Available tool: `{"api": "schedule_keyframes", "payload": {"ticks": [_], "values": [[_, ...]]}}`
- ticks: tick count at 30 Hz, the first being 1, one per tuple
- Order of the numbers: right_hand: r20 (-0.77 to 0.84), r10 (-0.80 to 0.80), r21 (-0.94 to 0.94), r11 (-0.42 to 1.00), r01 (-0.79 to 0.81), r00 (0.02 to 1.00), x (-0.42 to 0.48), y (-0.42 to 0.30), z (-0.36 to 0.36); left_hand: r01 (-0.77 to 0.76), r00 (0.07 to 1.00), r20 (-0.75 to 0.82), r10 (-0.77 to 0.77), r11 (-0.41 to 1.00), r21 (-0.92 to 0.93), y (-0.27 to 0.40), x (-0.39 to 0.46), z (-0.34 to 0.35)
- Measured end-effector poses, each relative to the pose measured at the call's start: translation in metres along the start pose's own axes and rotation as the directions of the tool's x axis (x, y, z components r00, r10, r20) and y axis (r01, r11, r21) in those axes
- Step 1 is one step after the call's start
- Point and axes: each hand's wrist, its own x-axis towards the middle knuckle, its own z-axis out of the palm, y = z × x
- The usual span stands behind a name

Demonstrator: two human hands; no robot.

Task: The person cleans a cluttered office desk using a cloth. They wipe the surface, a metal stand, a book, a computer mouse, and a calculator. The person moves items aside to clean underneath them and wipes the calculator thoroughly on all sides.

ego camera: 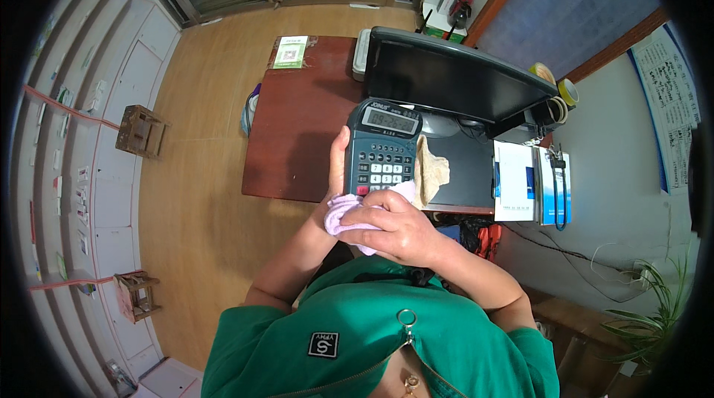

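Note:
My left hand (337, 166) grips a dark blue-grey desk calculator (385, 141) along its left side, holding it up over the desk's front edge. Its display and upper keys face me. A lilac cloth (347, 218) is bunched in my right hand (399, 225), pressed against the calculator's lower keys. The cloth and fingers hide the bottom of the keypad. Just right of the calculator, a crumpled beige cloth (432, 172) lies on the desk's dark surface.
On the red-brown desk (301, 136) stand a black monitor (446, 74), a printed code card (290, 52) and upright folders (516, 180). Tape rolls (568, 92) sit beyond the monitor. Wooden stools (140, 131) stand by the left shelving (114, 191); a potted plant (650, 314) is at right.

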Motion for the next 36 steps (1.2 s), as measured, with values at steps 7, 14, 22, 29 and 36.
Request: {"api": "schedule_keyframes", "payload": {"ticks": [7,14,22,29,36], "values": [[-0.239,0.100,-0.233,0.960,-0.157,0.966,0.041,0.057,-0.043,-0.010,1.000,-0.006,0.010,0.999,-0.040,-0.011,-0.005,0.000],[-0.008,0.123,-0.007,0.992,-0.123,0.992,-0.006,-0.002,-0.004,0.009,0.999,0.034,-0.009,1.000,-0.005,0.004,-0.005,0.012],[-0.218,0.394,0.029,0.917,-0.397,0.893,-0.045,0.008,-0.052,-0.079,0.996,0.048,0.078,0.997,0.025,0.011,-0.009,0.012],[-0.223,0.165,-0.205,0.956,-0.211,0.961,-0.006,0.002,-0.022,-0.137,0.988,0.076,0.136,0.991,0.001,-0.005,-0.012,0.018],[-0.341,0.409,-0.290,0.810,-0.509,0.846,-0.052,0.018,-0.034,-0.128,0.990,0.059,0.126,0.991,0.033,-0.004,-0.021,0.017]]}}
